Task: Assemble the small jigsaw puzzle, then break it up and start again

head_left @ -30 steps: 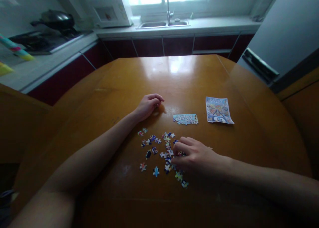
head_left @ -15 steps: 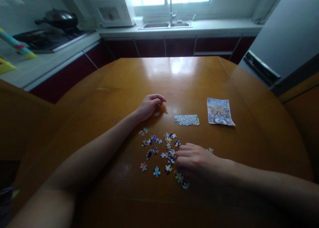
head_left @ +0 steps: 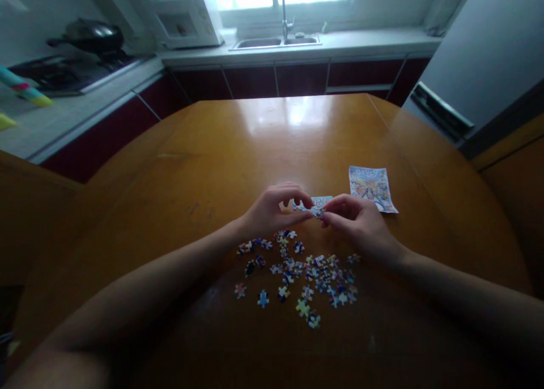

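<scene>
My right hand (head_left: 361,219) pinches a small jigsaw puzzle piece (head_left: 318,212) between thumb and fingers. From the other side, the thumb and forefinger of my left hand (head_left: 283,208) close on the same piece, the other fingers curled above. Just behind the fingertips lies a joined strip of puzzle (head_left: 322,200), pale blue with lettering, partly hidden by both hands. Nearer to me, a spread of loose puzzle pieces (head_left: 327,276) covers the middle of the table. A few single pieces, such as a blue one (head_left: 263,298), lie apart at the front left.
A printed picture sheet (head_left: 372,185) lies behind my right hand on the wooden table (head_left: 238,145). Beyond the table are a counter with a sink (head_left: 259,42), a white microwave (head_left: 187,24), a stove with a dark pan (head_left: 91,36), and a grey refrigerator (head_left: 480,66) at right.
My right hand has moved up from the loose pieces to the joined strip, now with a piece. My left hand has come right and nearer to meet it. The view has shifted slightly.
</scene>
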Action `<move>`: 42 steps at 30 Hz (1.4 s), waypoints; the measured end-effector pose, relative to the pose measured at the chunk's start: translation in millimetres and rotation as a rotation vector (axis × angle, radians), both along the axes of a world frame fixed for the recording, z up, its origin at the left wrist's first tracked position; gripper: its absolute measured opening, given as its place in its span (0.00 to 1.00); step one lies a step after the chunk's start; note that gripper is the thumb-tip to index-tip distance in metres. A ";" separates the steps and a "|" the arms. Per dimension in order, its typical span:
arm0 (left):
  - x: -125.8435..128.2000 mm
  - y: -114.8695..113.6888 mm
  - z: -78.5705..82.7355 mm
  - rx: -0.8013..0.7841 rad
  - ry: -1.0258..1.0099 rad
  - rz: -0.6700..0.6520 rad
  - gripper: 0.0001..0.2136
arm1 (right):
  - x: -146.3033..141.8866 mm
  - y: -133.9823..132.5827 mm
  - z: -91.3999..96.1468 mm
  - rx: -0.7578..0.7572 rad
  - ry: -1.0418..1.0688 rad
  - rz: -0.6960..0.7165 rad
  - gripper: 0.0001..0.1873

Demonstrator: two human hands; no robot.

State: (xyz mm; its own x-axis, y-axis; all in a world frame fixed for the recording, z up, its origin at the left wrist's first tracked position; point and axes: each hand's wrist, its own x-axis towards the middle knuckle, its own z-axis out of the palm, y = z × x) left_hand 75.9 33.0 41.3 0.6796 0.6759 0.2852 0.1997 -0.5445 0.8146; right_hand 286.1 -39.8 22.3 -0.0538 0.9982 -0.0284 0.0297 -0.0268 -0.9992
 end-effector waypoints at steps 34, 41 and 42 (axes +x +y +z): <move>-26.8 32.9 -20.3 0.353 0.187 -0.076 0.07 | 4.8 4.2 -1.3 0.064 -0.024 -0.046 0.07; -24.1 30.4 -27.2 0.357 0.197 -0.118 0.07 | 6.8 4.9 0.6 0.123 -0.087 -0.059 0.06; -23.2 29.2 -27.4 0.360 0.197 -0.119 0.07 | 6.7 4.5 0.5 0.127 -0.087 -0.060 0.06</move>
State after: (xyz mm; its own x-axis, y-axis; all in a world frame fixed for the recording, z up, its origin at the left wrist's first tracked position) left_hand 52.7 62.2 14.0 0.8118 0.4708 0.3454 0.2517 -0.8159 0.5205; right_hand 292.8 -35.3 22.9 0.0033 0.9954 0.0962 0.1182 0.0951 -0.9884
